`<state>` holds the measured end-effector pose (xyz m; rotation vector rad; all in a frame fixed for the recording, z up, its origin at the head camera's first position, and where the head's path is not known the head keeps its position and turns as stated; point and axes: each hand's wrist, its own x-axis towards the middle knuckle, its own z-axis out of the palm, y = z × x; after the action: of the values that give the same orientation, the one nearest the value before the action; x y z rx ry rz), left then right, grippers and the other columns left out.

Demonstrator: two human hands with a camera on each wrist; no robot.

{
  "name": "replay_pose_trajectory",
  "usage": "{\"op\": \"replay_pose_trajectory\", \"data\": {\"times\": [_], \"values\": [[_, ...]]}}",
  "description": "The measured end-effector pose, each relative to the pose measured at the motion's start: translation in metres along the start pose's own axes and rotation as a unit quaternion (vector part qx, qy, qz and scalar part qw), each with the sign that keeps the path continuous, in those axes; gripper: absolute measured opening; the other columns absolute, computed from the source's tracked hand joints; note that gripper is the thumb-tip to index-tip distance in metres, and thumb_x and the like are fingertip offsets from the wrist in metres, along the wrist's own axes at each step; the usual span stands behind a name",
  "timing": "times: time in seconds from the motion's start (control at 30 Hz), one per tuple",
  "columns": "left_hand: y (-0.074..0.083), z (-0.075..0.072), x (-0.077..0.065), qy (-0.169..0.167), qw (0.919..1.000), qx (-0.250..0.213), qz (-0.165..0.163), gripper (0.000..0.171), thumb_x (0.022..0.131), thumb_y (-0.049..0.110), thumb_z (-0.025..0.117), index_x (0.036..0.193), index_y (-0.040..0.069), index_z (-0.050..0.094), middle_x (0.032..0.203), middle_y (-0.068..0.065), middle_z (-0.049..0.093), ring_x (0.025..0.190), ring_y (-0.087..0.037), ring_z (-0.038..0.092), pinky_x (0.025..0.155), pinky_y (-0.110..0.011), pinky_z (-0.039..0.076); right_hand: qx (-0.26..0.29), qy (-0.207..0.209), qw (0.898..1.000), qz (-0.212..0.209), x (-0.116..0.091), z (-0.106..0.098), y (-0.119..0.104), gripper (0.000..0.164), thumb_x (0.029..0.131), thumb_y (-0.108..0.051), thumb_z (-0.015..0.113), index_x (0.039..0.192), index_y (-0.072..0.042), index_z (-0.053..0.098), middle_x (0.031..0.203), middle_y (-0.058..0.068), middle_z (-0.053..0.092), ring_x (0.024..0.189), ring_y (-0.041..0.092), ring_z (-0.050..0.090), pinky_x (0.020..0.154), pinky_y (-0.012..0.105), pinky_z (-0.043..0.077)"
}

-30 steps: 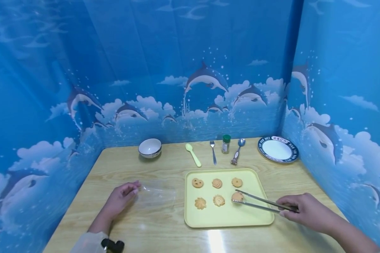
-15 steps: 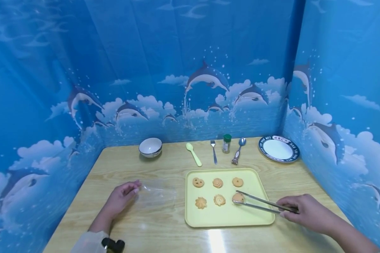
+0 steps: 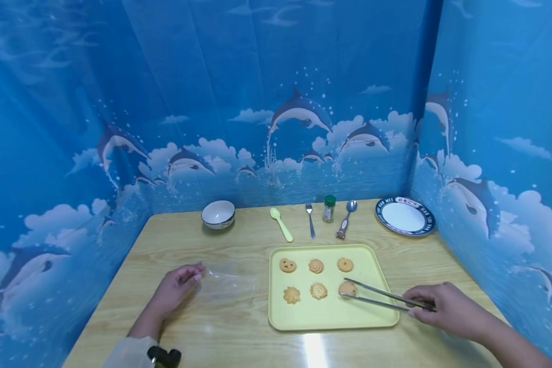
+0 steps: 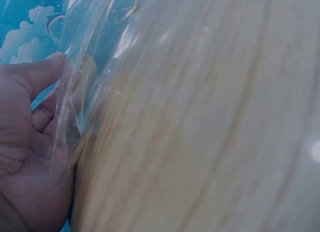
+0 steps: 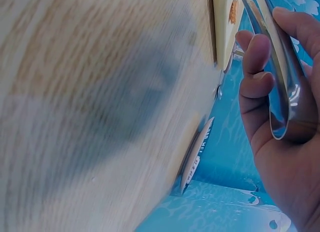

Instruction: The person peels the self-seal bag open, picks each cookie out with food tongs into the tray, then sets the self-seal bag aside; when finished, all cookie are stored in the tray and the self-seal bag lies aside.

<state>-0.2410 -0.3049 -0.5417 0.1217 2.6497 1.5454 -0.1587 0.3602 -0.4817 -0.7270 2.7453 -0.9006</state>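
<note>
My right hand (image 3: 451, 309) grips metal tongs (image 3: 386, 295), its fingers and thumb curled round the bend in the right wrist view. The tong tips lie either side of a round cookie (image 3: 348, 289) at the right of the yellow tray (image 3: 336, 319). Several other cookies sit in two rows, among them a pretzel-shaped one (image 3: 287, 265), a swirl (image 3: 316, 266) and a star-shaped one (image 3: 292, 295). Left of the tray, my left hand (image 3: 177, 286) pinches the edge of a clear plastic bag (image 4: 95, 66), which lies flat over the table; part of the fingers shows through the film.
Along the back of the table (image 3: 239, 340) stand a white bowl (image 3: 218, 215), a pale green spoon (image 3: 281, 225), a fork (image 3: 310, 221), a green-capped jar (image 3: 328, 209), a metal spoon (image 3: 346, 220) and a dark-rimmed plate (image 3: 405, 216). Dolphin-print curtains (image 3: 239, 76) enclose the table.
The tongs and the round cookie between their tips have shifted slightly right and toward the tray's front. My left hand and the bag stay in place.
</note>
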Motion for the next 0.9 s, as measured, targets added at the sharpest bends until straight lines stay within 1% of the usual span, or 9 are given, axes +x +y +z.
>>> {"op": "replay_pose_trajectory", "data": {"times": [0.27,0.47,0.57,0.63,0.73,0.8,0.9], "values": [[-0.001,-0.001,0.001,-0.003,1.0,0.004,-0.005,0.033,0.099,0.042,0.064,0.106,0.011,0.066,0.145,-0.004,0.062,0.148,-0.031,0.043,0.125,-0.055,0.028,-0.007,0.009,1.0,0.002,-0.002,-0.003,-0.002,0.033,0.096,-0.037,0.071,0.12,-0.013,0.071,0.108,0.002,0.077,0.091,-0.006,0.067,0.068,0.024,0.06],[-0.004,-0.001,0.001,-0.002,1.0,0.008,0.001,0.032,0.1,0.041,0.064,0.105,0.01,0.066,0.145,-0.006,0.062,0.147,-0.032,0.043,0.124,-0.056,0.028,-0.007,0.012,1.0,-0.007,-0.002,-0.003,-0.003,0.032,0.096,-0.034,0.072,0.119,-0.012,0.071,0.107,0.002,0.077,0.091,-0.005,0.067,0.066,0.023,0.059],[-0.004,-0.001,0.002,-0.001,0.9999,0.011,0.002,0.032,0.1,0.041,0.063,0.105,0.01,0.066,0.145,-0.006,0.061,0.147,-0.033,0.043,0.124,-0.056,0.028,-0.015,0.021,1.0,0.006,-0.001,-0.003,-0.005,0.032,0.096,-0.035,0.072,0.12,-0.014,0.071,0.107,0.0,0.077,0.089,-0.006,0.067,0.065,0.023,0.058],[-0.004,-0.001,0.002,-0.001,0.9999,0.011,0.002,0.031,0.1,0.041,0.064,0.105,0.01,0.066,0.145,-0.006,0.061,0.147,-0.032,0.043,0.124,-0.055,0.028,-0.031,0.041,0.998,0.026,0.002,-0.002,-0.006,0.032,0.095,-0.037,0.072,0.119,-0.015,0.072,0.106,-0.003,0.077,0.088,-0.007,0.066,0.064,0.022,0.057],[-0.005,0.0,0.002,0.0,1.0,0.007,0.0,0.03,0.099,0.039,0.065,0.105,0.01,0.066,0.145,-0.006,0.061,0.147,-0.031,0.043,0.124,-0.055,0.029,-0.067,0.084,0.992,0.068,0.006,-0.003,-0.006,0.031,0.094,-0.04,0.074,0.116,-0.018,0.073,0.101,-0.009,0.076,0.085,-0.006,0.065,0.062,0.022,0.055],[-0.005,0.0,0.002,0.001,1.0,0.004,-0.002,0.029,0.099,0.038,0.066,0.105,0.01,0.067,0.145,-0.005,0.061,0.147,-0.031,0.043,0.124,-0.054,0.029,-0.097,0.119,0.984,0.091,0.01,-0.004,-0.003,0.029,0.093,-0.039,0.075,0.113,-0.018,0.074,0.098,-0.009,0.077,0.083,-0.001,0.067,0.062,0.024,0.054],[-0.005,0.0,0.001,0.004,1.0,0.006,-0.006,0.028,0.098,0.037,0.067,0.106,0.01,0.067,0.145,-0.004,0.062,0.147,-0.03,0.044,0.124,-0.054,0.03,-0.128,0.156,0.973,0.114,0.016,-0.009,0.004,0.03,0.093,-0.036,0.075,0.112,-0.014,0.074,0.096,-0.003,0.077,0.084,0.013,0.071,0.064,0.031,0.055]]}}
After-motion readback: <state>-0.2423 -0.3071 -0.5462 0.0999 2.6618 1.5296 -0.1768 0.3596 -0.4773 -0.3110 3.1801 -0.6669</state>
